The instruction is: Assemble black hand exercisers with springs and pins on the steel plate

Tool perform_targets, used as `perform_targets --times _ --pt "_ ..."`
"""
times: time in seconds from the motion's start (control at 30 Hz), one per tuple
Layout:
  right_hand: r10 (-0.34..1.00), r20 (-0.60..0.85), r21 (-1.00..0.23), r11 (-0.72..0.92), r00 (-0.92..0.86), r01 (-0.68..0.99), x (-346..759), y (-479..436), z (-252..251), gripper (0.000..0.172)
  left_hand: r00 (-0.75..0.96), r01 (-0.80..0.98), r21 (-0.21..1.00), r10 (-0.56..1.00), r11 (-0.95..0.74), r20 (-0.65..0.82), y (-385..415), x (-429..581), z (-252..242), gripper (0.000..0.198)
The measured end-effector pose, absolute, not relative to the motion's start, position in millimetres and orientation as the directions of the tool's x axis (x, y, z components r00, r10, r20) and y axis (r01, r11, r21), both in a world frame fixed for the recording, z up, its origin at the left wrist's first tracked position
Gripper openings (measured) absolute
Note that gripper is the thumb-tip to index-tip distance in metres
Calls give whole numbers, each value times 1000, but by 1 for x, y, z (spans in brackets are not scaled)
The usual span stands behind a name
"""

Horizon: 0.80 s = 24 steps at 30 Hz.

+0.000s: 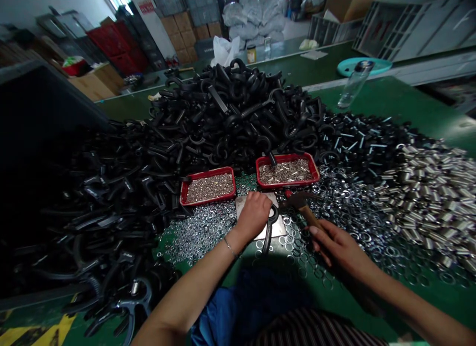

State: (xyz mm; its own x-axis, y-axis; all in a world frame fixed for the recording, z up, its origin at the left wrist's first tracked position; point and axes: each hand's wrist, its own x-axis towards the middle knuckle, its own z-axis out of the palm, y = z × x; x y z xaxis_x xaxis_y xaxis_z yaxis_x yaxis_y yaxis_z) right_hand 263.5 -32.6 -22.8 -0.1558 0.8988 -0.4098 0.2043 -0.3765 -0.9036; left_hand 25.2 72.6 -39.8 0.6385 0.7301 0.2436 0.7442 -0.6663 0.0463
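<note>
My right hand [334, 242] is wrapped round the wooden handle of a hammer [309, 216], whose head lies at the right edge of a flat metal plate [279, 230]. Over the plate, my left hand [254, 213] is closed, its fingertips at the ring end of a black clamp part [268, 233]. That part's curved arm points toward me. What lies under the left fingers is hidden. Small metal rings [297, 244] are scattered on the green table around the plate.
Behind the plate stand a left red tray [182, 202] and a right red tray [316, 176] of small metal pieces. Black clamp parts [238, 108] are heaped behind and leftward. Metal springs or sleeves [431, 197] pile up at right. A glass bottle [353, 88] stands farther back.
</note>
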Motion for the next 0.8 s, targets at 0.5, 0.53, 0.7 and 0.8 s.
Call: perform_targets --times 0.5,0.53,0.7,0.8 --pt "956 -110 -708 116 -271 697 273 -2 44 39 548 716 299 773 -631 320 23 10 -37 27" --pt "960 -65 -672 159 -272 723 270 3 48 39 574 702 291 758 -650 311 18 8 -37 27" --pt "905 -207 -470 241 -372 849 255 29 40 36 586 706 285 760 -649 281 12 8 -41 29" --pt "886 -222 -476 266 -407 838 254 36 36 38 578 707 288 762 -646 292 16 9 -42 28"
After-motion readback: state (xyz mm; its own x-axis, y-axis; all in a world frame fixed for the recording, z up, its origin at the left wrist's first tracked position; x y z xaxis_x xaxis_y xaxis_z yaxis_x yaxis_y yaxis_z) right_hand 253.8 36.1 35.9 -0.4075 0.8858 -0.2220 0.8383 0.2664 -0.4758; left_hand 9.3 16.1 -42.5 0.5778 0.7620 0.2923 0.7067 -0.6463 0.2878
